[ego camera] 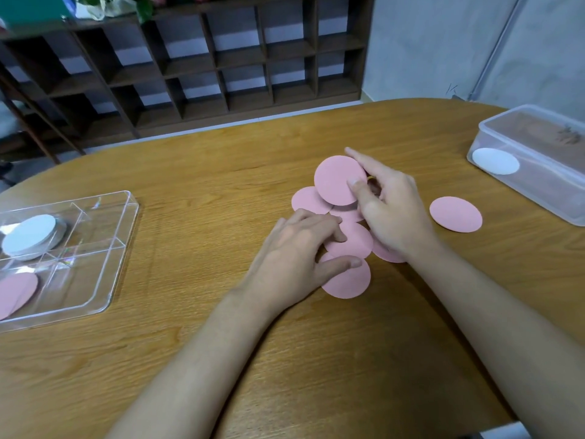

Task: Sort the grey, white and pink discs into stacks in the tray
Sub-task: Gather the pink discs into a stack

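Several pink discs (348,280) lie overlapping in a loose pile at the table's middle. My right hand (392,213) pinches one pink disc (337,180) between thumb and fingers, lifted and tilted above the pile. My left hand (297,255) rests on the pile, fingertips pressing on a flat pink disc. One more pink disc (456,214) lies alone to the right. At the left stands the clear divided tray (104,280): a white stack (30,236) in its far compartment, a pink stack (15,291) in its near one.
A lidded clear plastic box (544,191) stands at the table's right edge, with a white disc (495,161) seen at its near end. Dark wooden shelving (221,58) stands behind the table. The wooden table (190,343) curves round at the far side.
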